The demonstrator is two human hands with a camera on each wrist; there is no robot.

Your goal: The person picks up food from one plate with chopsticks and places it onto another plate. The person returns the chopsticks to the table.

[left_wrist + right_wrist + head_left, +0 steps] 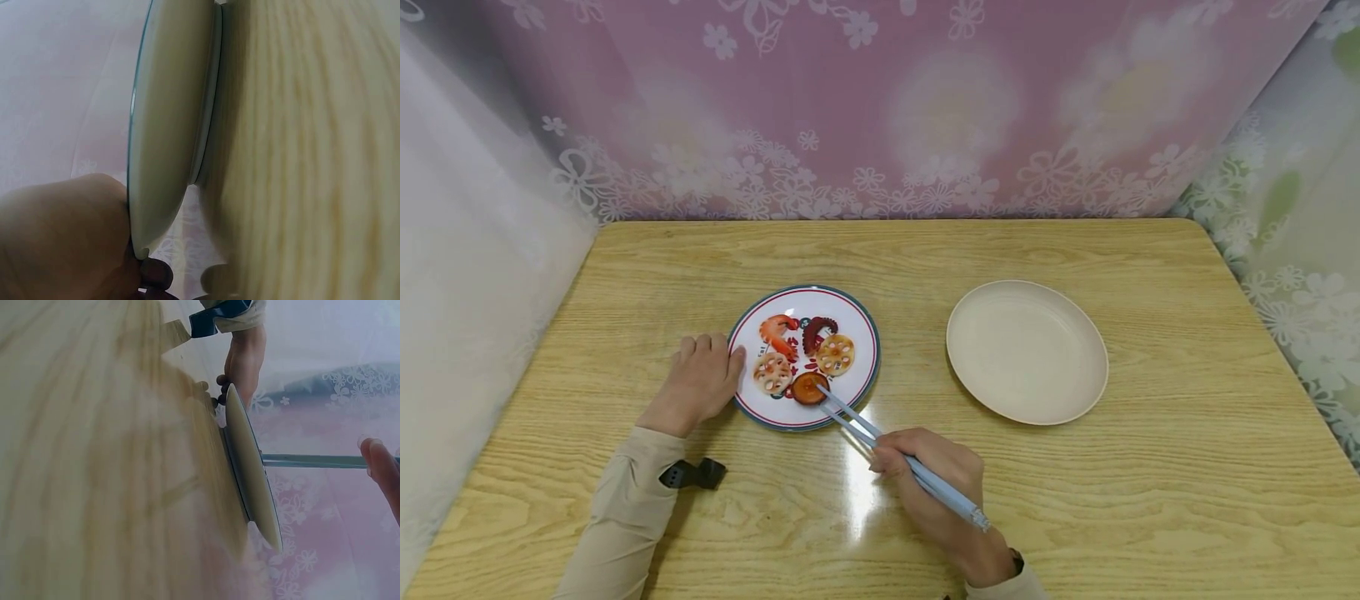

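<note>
In the head view, a white plate [859, 379] with a blue-green and red rim holds a shrimp [780, 332], a dark red octopus tentacle [817, 335], two lotus root slices [836, 355] and a brown, mushroom-like round piece [809, 388]. My left hand [698, 379] holds the plate's left edge, thumb at the rim; the left wrist view shows fingertips [155, 274] by the underside. Light blue chopsticks [947, 492] are gripped in my right hand [934, 483]. Their tips meet the brown piece at its right side. In the right wrist view, the plate's side hides the food.
A beige plate [1027, 352] stands to the right on the wooden table [880, 258]. Pink floral cloth [880, 108] hangs behind the table, with pale cloth on both sides. A black strap [692, 474] is on my left wrist.
</note>
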